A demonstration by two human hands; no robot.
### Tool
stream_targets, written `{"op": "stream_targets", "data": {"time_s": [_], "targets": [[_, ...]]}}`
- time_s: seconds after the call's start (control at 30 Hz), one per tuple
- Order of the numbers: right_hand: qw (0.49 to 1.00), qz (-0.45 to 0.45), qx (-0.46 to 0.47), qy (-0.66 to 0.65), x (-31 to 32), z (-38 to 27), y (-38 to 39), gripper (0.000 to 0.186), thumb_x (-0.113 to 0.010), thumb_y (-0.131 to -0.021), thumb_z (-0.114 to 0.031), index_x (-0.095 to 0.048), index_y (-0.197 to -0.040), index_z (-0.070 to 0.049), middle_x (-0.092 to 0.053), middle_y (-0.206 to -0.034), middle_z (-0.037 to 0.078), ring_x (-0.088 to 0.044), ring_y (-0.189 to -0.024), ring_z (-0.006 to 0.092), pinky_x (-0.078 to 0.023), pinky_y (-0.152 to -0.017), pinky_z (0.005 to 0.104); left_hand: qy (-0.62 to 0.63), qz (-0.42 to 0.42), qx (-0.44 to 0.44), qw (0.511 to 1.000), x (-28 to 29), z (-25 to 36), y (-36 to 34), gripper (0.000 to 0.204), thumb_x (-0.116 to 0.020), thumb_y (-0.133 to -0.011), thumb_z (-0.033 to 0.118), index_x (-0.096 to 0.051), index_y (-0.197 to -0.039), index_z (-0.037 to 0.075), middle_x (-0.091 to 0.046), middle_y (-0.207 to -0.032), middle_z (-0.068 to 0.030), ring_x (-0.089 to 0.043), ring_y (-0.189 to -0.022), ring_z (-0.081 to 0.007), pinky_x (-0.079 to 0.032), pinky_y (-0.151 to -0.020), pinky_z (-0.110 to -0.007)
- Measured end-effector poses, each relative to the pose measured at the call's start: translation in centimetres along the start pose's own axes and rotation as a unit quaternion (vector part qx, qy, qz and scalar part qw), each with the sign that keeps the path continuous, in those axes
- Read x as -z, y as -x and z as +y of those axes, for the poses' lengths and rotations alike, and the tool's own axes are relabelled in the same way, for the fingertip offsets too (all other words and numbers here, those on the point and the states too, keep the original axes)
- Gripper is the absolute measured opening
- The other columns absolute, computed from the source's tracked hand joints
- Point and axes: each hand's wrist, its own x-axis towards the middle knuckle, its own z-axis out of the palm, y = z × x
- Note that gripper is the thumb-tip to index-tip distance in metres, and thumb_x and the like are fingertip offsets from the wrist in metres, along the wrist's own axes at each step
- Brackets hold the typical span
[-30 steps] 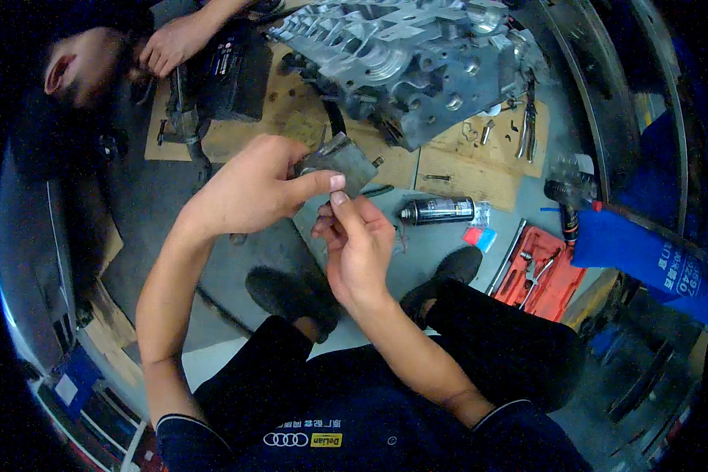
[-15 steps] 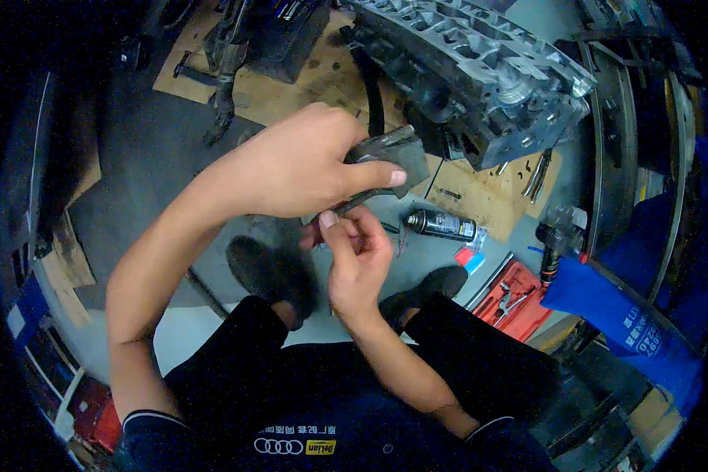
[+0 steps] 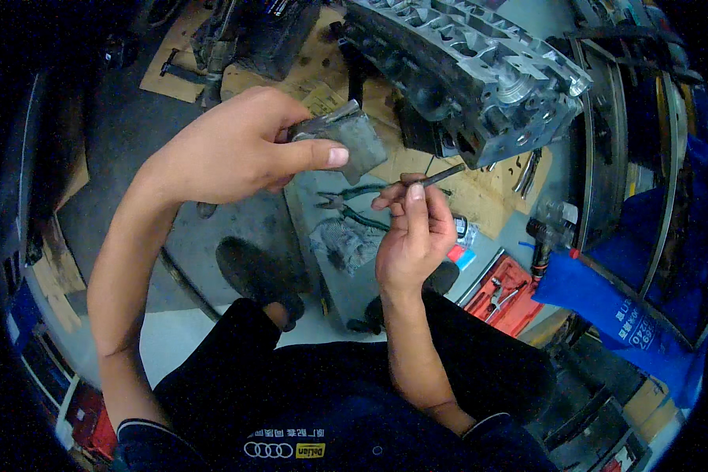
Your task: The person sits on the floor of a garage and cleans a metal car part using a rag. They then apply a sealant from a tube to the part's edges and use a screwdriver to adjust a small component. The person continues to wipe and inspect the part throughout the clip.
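Head view, left hand [image 3: 228, 149] half-hiding grey block [image 3: 346, 138], perhaps abrasive

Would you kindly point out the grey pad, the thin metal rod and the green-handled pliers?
grey pad [image 3: 359, 141], head view, on its flat grey face.
thin metal rod [image 3: 444, 174], head view, on the bare shaft beyond the fingertips.
green-handled pliers [image 3: 355, 206], head view, between the handles near the pivot.

At centre frame the left hand [image 3: 240, 149] pinches a flat grey abrasive-looking block [image 3: 352, 140], the right hand [image 3: 413, 236] just below-right grips a thin dark metal rod [image 3: 436, 176], possibly a valve stem, beneath the grey cast-metal cylinder head [image 3: 480, 67] at upper right.
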Motion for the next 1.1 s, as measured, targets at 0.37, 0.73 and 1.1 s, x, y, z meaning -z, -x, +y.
{"op": "stream_targets", "data": {"time_s": [0.37,0.73,1.1], "targets": [[0.975,0.012,-0.120,-0.189,-0.1,-1.3,-1.1,0.021,-0.064,-0.101,-0.015,-0.065,-0.113,0.003,-0.070,-0.096,0.013,-0.066,-0.082,0.0199,-0.055,-0.075,0.0328,0.006,0.009,-0.001,1.000,-0.4,0.3,-0.3,0.044,-0.071,-0.097,0.044,-0.066,-0.082,0.002,-0.056,-0.059,-0.0002,-0.054,-0.055,-0.0101,-0.041,-0.050,-0.031],[0.931,0.038,-0.209,-0.295,1.6,-1.6,-2.7,0.020,-0.068,-0.101,-0.023,-0.066,-0.111,-0.006,-0.071,-0.113,0.012,-0.071,-0.095,0.0209,-0.060,-0.082,0.0338,0.009,-0.004,-0.002,1.000,-0.7,0.4,-0.6,0.047,-0.071,-0.097,0.046,-0.063,-0.079,0.002,-0.054,-0.058,0.0002,-0.053,-0.053,-0.0094,-0.040,-0.049,-0.030],[0.953,-0.018,-0.149,-0.263,1.5,-1.5,-2.5,0.027,-0.060,-0.105,-0.026,-0.065,-0.119,-0.003,-0.068,-0.126,0.016,-0.070,-0.097,0.0223,-0.059,-0.083,0.0328,0.007,-0.007,0.012,1.000,-0.8,0.3,-0.7,0.046,-0.072,-0.096,0.046,-0.065,-0.082,0.002,-0.057,-0.059,-0.0002,-0.055,-0.054,-0.0100,-0.042,-0.049,-0.030]]}}
